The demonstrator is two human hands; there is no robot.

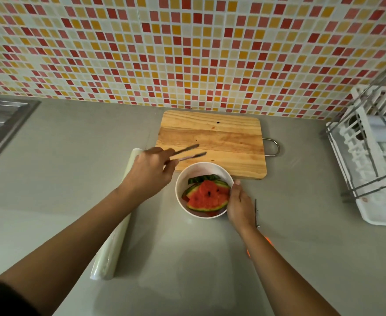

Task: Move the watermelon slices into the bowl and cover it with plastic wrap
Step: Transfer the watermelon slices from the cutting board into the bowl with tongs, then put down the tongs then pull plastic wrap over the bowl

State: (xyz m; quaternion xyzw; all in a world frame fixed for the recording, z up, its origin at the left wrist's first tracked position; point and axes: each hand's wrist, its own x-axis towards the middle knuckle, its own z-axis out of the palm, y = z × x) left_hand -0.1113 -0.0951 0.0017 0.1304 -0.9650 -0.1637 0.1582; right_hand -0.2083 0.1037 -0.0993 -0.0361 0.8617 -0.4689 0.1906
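A white bowl [182,179] stands on the grey counter just in front of the wooden cutting board [212,137]. Red watermelon slices [208,196] with green rind lie inside the bowl. My left hand [152,169] grips a pair of tongs [187,152] whose tips hover above the board's front edge, holding nothing. My right hand [240,206] holds the bowl's right side, thumb near the rim. A roll of plastic wrap [114,236] lies on the counter, partly hidden under my left forearm.
A knife [257,213] lies right of my right hand, partly hidden by it. A white dish rack [374,156] stands at the right edge. A steel sink [2,126] is at the far left. The tiled wall runs behind the board.
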